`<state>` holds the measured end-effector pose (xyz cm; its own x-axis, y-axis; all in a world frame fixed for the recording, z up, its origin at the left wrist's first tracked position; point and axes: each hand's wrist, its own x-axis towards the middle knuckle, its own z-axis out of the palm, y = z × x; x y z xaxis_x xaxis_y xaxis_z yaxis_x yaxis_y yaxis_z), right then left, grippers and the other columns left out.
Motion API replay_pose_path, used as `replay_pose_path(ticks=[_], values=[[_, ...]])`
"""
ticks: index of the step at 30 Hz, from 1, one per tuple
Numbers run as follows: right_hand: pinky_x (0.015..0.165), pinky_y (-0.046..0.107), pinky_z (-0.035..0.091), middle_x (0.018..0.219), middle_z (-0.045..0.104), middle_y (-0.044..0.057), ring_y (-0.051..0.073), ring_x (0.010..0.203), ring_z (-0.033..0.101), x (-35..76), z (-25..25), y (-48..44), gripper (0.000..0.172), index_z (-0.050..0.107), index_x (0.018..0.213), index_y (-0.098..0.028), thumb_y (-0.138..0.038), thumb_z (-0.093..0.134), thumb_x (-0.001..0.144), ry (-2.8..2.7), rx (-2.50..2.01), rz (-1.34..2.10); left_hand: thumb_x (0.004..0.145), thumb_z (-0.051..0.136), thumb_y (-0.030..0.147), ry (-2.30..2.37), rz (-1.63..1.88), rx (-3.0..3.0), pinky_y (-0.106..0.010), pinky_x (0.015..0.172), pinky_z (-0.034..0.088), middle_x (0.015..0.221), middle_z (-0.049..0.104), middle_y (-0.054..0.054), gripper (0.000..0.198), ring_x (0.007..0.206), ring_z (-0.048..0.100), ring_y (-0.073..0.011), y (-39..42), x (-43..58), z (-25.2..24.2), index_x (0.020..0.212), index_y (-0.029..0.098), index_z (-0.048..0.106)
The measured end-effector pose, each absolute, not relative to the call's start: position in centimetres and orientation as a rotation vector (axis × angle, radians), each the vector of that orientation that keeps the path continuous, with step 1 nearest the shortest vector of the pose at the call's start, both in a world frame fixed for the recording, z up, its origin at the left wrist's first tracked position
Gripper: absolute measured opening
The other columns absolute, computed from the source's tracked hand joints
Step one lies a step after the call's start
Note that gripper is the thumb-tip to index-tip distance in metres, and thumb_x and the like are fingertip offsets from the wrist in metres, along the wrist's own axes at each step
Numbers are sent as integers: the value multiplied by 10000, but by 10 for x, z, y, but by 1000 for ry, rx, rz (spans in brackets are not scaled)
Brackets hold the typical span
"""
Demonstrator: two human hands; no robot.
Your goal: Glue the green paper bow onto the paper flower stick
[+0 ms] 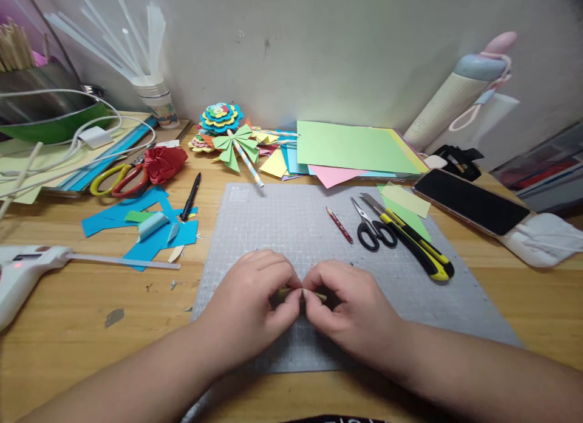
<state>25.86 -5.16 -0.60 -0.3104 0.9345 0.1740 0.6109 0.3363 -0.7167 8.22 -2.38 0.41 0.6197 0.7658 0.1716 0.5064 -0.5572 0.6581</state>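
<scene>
Above the front half of the grey cutting mat (277,228), my left hand (257,295) and my right hand (353,298) meet fingertip to fingertip. Both are closed, thumbs and forefingers pinching a small yellowish strip (321,297). It looks like paper, but my fingers cover most of it, so its full shape is hidden. Beyond my right hand lie a short dark red pencil (339,225), black-handled scissors (374,228) and a yellow-and-black utility knife (412,240).
On the left are a white glue gun (31,271), blue paper scraps (150,225), a black pen (190,197) and yellow-and-red-handled scissors (121,181). Paper flowers (221,117) and coloured sheets (355,146) lie along the wall. A phone (473,201) rests at the right.
</scene>
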Motion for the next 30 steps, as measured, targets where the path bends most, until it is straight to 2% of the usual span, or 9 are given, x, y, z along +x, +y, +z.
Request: replay_pose_path(ticks=[6,10,14,17,19,25,30], values=[[538,253,344,575,511,-27,107,541,462,256,-6,-52,127,488,615,-179,-97,498,711,-2011,-1258,698,728,520,105,1034,636,2348,-300,644,361,646,540,17,107,675,498,-144,-27,84,7,648,174,505],[545,254,364,584,540,-26,111,545,489,259,-4,-52,114,486,618,-186,-101,502,692,-1938,-1302,715,679,501,74,1170,678,2296,-293,632,362,619,517,25,120,653,493,-139,-21,79,11,621,177,479],[558,262,403,634,597,-6,140,601,551,263,-2,-51,93,509,644,-193,-147,523,724,-1824,-1393,794,742,507,113,1345,792,2138,-295,649,384,670,560,17,106,673,518,-143,-14,74,17,663,183,504],[564,264,423,651,610,-2,149,618,569,263,-3,-50,93,515,661,-196,-162,528,746,-1791,-1385,879,803,549,205,1189,794,2013,-294,698,418,788,605,3,19,760,554,-150,-16,74,17,813,191,556],[577,267,430,661,609,-3,145,620,569,263,-4,-50,93,513,674,-197,-158,527,757,-1800,-1345,903,809,579,219,1059,739,2017,-298,728,420,819,616,4,44,795,560,-149,-18,76,14,846,197,572],[604,268,414,694,597,-10,127,629,542,262,-6,-48,74,562,787,-190,-143,504,794,-1968,-1238,809,788,590,122,983,714,2135,-305,745,383,720,608,28,80,743,554,-125,-21,79,9,737,178,566],[563,244,365,589,494,-43,96,555,449,261,-6,-49,113,523,668,-184,-105,511,749,-2030,-1200,715,760,588,94,942,696,2171,-300,737,382,682,591,28,104,721,541,-124,-23,80,12,702,173,551]])
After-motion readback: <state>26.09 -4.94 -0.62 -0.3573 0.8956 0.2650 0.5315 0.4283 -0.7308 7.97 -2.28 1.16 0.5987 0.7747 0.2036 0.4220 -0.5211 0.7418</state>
